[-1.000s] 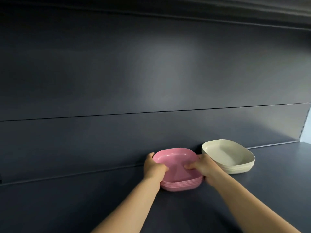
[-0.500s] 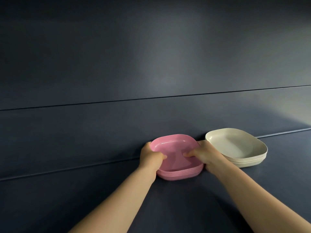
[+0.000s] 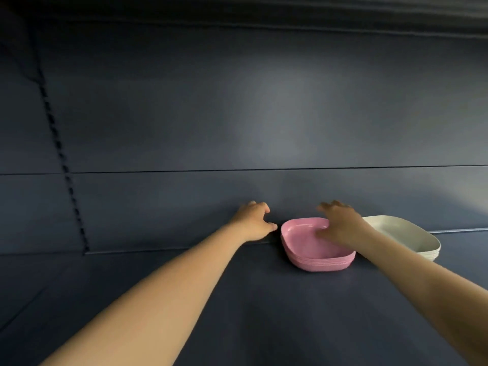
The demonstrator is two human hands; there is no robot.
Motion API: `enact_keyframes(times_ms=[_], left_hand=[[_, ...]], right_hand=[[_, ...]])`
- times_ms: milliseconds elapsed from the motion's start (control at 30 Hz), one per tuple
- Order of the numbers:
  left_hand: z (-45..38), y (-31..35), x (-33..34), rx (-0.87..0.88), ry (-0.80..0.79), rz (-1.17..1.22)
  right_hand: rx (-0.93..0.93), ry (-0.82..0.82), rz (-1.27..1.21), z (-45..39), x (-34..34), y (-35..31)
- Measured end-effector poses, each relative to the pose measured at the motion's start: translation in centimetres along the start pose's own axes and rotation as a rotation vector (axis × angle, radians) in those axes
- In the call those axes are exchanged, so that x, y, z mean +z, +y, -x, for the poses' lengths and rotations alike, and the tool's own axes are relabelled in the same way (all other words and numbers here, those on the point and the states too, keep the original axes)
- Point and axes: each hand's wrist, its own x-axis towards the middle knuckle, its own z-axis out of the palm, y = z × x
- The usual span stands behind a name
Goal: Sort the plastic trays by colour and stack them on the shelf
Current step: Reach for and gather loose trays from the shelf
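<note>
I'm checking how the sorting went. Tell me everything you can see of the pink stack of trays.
The pink stack of trays is several shallow, rounded-square trays of smooth matte plastic, nested evenly, rims showing as thin layered lines. It sits upright on the dark shelf near the back wall, just left of the cream stack; whether they touch is hidden. The right hand hovers over its far right corner, contact unclear; the left hand is apart, to its left.

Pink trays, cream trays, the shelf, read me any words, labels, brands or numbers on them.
None: no text, label, brand or number shows on the pink trays, the cream trays, the shelf or the back panel. All show plain surfaces.
</note>
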Motion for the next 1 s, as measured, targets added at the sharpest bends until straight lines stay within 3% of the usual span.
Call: enact_keyframes(times_ms=[133,367,700,1000], left_hand=[[5.6,-4.2,-6.0,0.07,-0.06,-0.289],[18.7,-15.0,-14.1,0.005,-0.057,-0.464],[38.7,-34.1,-25.5,-0.237,-0.027,-0.402],[45.9,-43.2,-33.1,-0.333,0.046,-0.392]], right_hand=[[-0.155,-0.035,0.125,3.7,-1.8,-6.4],[-0.278,-0.076,0.093,12.0,-2.7,-23.4],[-0.426,-0.12,0.067,23.6,-0.4,-47.0],[-0.492,-0.118,0.031,26.9,-0.4,-59.2]])
